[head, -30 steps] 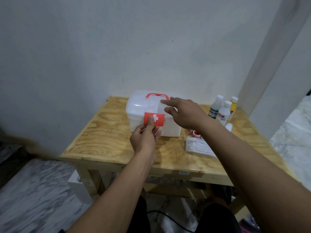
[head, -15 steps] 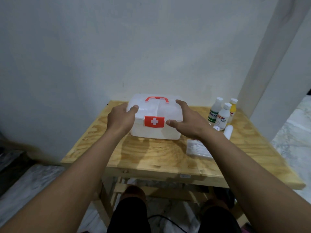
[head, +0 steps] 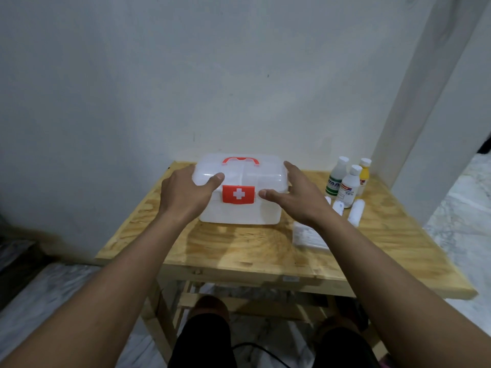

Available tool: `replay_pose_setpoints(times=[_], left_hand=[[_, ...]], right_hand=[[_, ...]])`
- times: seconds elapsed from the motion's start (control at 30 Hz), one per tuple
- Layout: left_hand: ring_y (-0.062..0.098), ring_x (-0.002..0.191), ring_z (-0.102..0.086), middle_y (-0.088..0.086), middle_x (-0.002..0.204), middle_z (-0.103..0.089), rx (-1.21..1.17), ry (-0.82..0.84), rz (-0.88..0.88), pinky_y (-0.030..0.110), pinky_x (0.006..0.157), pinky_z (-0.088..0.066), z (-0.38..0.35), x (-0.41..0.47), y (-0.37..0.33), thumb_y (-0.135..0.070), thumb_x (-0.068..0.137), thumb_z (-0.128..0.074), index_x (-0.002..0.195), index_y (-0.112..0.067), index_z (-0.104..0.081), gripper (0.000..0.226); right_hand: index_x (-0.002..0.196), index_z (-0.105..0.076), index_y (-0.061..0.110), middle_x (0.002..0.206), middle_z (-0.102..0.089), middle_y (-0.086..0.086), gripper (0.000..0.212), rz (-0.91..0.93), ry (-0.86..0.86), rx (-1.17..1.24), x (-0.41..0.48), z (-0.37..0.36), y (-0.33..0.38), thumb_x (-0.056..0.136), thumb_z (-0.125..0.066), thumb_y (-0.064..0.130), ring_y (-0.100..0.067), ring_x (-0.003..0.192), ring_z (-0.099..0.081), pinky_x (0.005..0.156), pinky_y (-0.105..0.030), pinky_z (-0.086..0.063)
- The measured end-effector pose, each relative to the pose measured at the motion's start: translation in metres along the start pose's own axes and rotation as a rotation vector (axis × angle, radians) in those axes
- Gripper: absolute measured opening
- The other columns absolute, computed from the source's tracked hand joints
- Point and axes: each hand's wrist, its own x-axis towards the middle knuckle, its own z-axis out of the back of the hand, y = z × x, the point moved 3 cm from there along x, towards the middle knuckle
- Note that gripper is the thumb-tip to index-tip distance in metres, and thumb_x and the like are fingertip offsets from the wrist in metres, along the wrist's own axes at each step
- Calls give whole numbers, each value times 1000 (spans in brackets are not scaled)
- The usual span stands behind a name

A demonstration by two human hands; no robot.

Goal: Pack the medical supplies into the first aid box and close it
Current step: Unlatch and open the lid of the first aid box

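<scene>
While left hand (head: 183, 199) grips box (head: 240, 215), right (head: 300, 201) spread

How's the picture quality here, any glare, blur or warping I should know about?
Head view: dim, cool light; a soft sheen on the table in front of the box; wide-angle stretch tilts the right wall edge and lengthens the forearms; the table's near right corner is blurred; labels on the bottles are mostly unreadable.
</scene>
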Motion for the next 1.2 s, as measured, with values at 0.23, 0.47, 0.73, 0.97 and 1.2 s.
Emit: replay_pose_setpoints(times=[0.23,0.47,0.73,0.97,1.2], left_hand=[[15,91,-55,-10,103,-61,-51,67,-81,21,63,-41,-2,-3,9,-45,73,-86,132,-23,-65,66],[18,112,-61,-4,128,-69,-57,23,-145,24,76,-42,-2,1,17,-47,78,-81,139,-28,-61,67],[21,112,-67,-6,118,-73,-73,-49,-164,21,72,-41,0,5,24,-55,81,-74,127,-28,-69,53],[16,107,-62,4,132,-66,-166,-68,-119,26,82,-45,-1,10,25,-60,77,-69,136,-16,-62,74],[24,118,-64,6,133,-65,-252,8,-63,30,85,-48,-9,9,28,-68,72,-63,142,-21,-49,86]], right_hand=[[150,-33,23,143,-52,2,88,-27,6,24,5,-7,-15,78,-84,23,-25,127,-52,88,-33,-45],[154,-22,24,145,-51,-1,93,-20,5,17,3,-9,-21,82,-81,30,-27,128,-53,86,-30,-44],[150,-37,28,145,-53,5,75,-17,-11,46,3,-3,-21,86,-72,49,-22,130,-52,90,-31,-43],[147,-37,19,146,-51,3,79,-51,-20,117,6,2,-16,84,-73,50,-13,120,-51,86,-30,-41],[145,-30,22,151,-49,-4,80,-60,11,161,7,3,-17,83,-77,41,-24,122,-60,100,-46,-51]])
